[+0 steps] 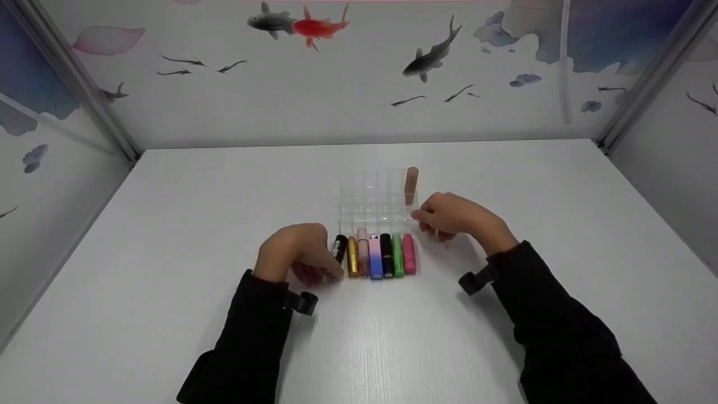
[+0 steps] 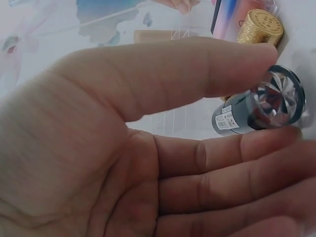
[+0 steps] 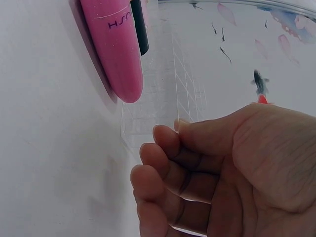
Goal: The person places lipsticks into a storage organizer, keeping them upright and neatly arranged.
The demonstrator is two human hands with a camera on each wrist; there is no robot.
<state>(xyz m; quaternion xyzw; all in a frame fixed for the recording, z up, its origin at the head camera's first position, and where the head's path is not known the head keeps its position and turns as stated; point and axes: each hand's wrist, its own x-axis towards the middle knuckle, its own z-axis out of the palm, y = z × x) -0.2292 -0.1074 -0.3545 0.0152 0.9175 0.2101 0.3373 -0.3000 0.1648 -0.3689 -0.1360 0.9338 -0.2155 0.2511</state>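
Observation:
My left hand (image 1: 300, 252) pinches a black lipstick tube (image 1: 339, 247) at the left end of a row. In the left wrist view, thumb and index finger lie on either side of its clear, faceted end (image 2: 279, 96). My right hand (image 1: 451, 216) holds the near right corner of a clear divided organizer (image 1: 364, 210) between thumb and index finger. A beige tube (image 1: 411, 182) stands in the organizer's far right compartment. Beside the black tube lie a gold tube (image 1: 352, 257), a pale pink one (image 1: 363, 255) and a pink-to-blue one (image 1: 375, 258).
Farther right in the row are another black tube (image 1: 386, 255), a green tube (image 1: 397, 255) and a bright pink tube (image 1: 409, 253). They lie side by side on the white table (image 1: 359, 342), just in front of the organizer. A fish-patterned wall (image 1: 336, 95) closes off the back.

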